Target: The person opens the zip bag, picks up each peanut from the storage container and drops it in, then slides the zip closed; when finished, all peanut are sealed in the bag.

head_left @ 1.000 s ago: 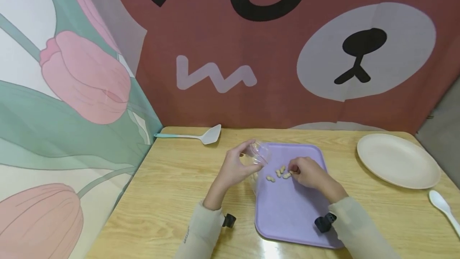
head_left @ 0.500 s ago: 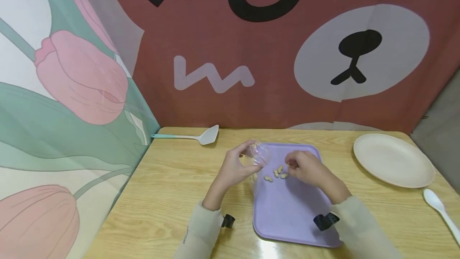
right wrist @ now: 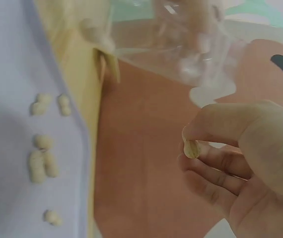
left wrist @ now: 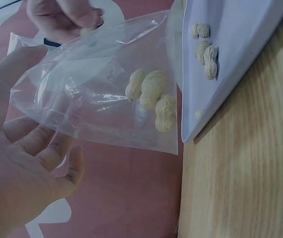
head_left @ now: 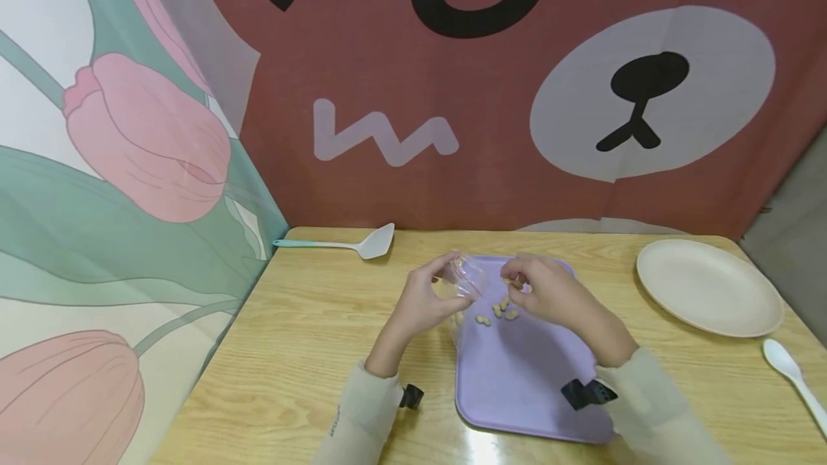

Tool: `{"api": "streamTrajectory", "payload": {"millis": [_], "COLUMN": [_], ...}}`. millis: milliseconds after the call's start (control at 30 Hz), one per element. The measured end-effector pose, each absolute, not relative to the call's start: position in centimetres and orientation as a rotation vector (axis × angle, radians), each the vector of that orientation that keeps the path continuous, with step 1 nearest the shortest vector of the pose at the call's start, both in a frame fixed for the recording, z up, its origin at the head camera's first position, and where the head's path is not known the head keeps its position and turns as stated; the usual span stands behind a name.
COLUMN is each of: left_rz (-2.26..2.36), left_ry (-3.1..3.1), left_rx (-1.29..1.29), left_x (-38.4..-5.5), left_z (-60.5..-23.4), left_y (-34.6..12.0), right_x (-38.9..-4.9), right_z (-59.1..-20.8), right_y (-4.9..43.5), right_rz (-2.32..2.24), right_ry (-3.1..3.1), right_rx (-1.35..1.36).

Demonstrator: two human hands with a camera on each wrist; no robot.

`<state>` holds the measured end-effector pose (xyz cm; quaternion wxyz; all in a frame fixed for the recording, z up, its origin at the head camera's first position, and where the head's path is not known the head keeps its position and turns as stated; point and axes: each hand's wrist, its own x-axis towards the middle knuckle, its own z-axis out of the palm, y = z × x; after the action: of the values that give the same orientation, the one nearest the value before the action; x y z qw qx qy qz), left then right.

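Note:
My left hand [head_left: 422, 298] holds a clear zip bag [left wrist: 102, 84] by its mouth, thumb and fingers spread to keep it open. Several peanuts [left wrist: 153, 90] lie at the bottom of the bag. Between thumb and fingertips my right hand [head_left: 549, 290] pinches one peanut [right wrist: 192, 148], raised above the tray and just right of the bag's mouth. Several more unshelled peanuts [head_left: 497, 311] rest on the purple tray [head_left: 510, 393], below the right hand.
A white spatula [head_left: 375, 242] with a turquoise handle lies at the table's back left. On the right are a large beige plate [head_left: 711, 289] and a white spoon [head_left: 783, 361]. A printed cloth [head_left: 388, 192] hangs behind the table [head_left: 291, 350].
My right hand has lifted a peanut off the tray and carried it up and left toward the bag's mouth. The left hand with the bag has stayed almost still.

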<state>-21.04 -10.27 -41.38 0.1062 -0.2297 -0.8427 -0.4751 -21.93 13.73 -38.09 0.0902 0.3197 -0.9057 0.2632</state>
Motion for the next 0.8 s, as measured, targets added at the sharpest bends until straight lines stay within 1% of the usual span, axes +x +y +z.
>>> {"api": "streamTrajectory", "payload": {"millis": [200,533,800], "left_rz": [-1.408,-1.479,-1.477], "left_ry": [-2.476,-2.463,-2.472], "left_rx": [-0.701,-0.793,-0.775], "left_x": [-20.9,-20.7,-20.5], "left_z": [-41.4,-41.2,-41.0], "left_y": [-10.1,-9.7,-9.6], "right_x": [-21.8,-21.2,-20.6], "right_z": [-36.8,-35.9,-35.3], "right_y": [13.7,12.9,11.7], "right_rz": [0.804,0.82,0.84], "right_ry": [-2.641,-2.473,-2.386], "right_rx": [0.966,0.98,1.065]}}
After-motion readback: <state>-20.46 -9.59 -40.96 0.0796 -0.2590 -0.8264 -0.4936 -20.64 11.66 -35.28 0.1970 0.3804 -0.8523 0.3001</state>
